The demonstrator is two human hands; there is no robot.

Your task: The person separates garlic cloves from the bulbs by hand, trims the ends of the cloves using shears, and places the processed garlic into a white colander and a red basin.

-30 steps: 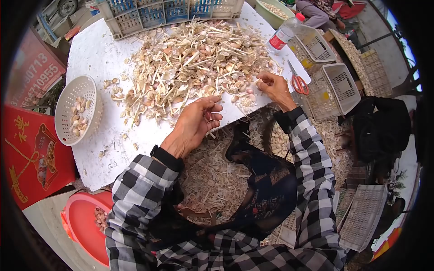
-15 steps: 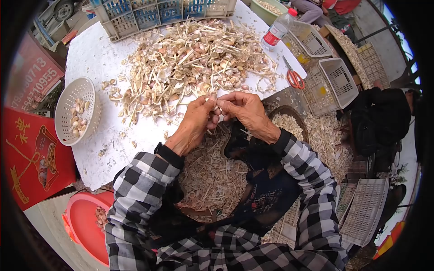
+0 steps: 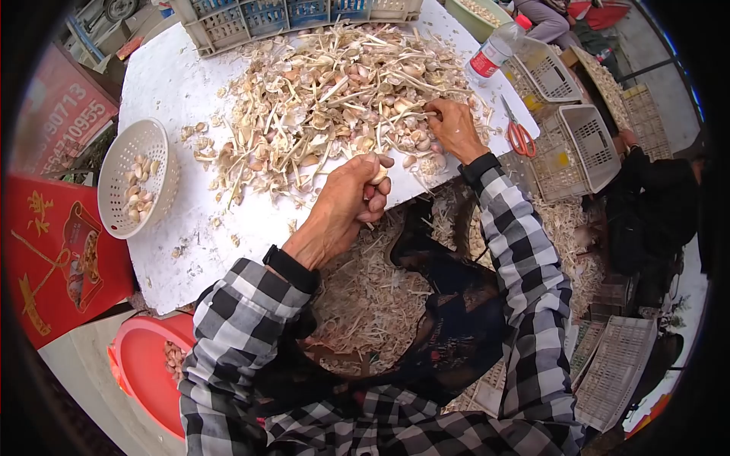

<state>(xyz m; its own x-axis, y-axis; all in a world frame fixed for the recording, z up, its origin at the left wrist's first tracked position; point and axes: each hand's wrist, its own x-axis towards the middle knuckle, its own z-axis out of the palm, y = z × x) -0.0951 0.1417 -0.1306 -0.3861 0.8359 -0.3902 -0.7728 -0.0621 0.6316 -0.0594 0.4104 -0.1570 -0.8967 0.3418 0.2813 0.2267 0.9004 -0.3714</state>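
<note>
Head view: your left hand (image 3: 350, 194) is over the near edge of the table (image 3: 171, 95), fingers curled, pinching a garlic clove (image 3: 379, 175) between thumb and fingers. Your right hand (image 3: 459, 131) is at the right side of the garlic pile (image 3: 327, 99), palm down, fingertips at the stalks. Thumb and index are close together; can't tell if they grip anything.

Pile is cloves, dry skins and cut stalks mixed, spread from mid-table toward the far edge. A few loose cloves (image 3: 418, 141) sit at its near right side, close to your right hand.

Colander (image 3: 113, 163) is at the left edge, with peeled-looking cloves (image 3: 138, 199) inside. Plastic crate (image 3: 266, 18) is along the far edge, behind the pile. Bottle (image 3: 493, 52), red cap, stands by the right edge. Scissors (image 3: 520, 140) lie at the right corner, red handles toward you, blades pointing away. Red basin (image 3: 148, 365) is off the table, below the near left corner, reddish cloves in it.
</note>
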